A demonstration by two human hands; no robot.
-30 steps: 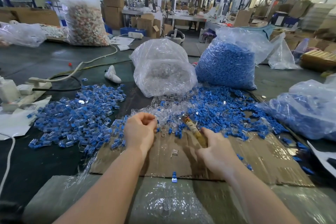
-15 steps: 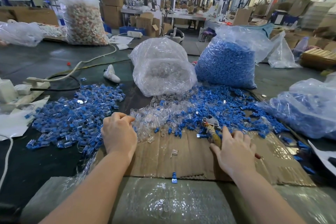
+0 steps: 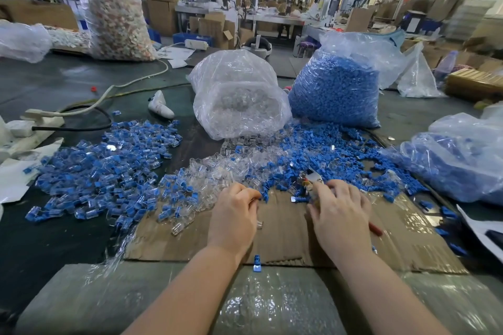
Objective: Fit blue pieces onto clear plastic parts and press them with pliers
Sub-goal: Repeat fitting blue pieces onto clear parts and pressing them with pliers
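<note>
Left hand (image 3: 234, 215) curled on the cardboard sheet (image 3: 285, 236), its grasp unclear, right hand (image 3: 340, 215) lay relaxed over the pliers (image 3: 313, 185), blue pieces (image 3: 326, 155) beyond the sheet

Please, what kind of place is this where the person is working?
Most likely a factory or assembly workshop. Large plastic bags, such as the bag of blue pieces, stand on the work table, a heap of finished blue-and-clear parts lies there, and stacked cardboard boxes fill the hall behind.
</note>
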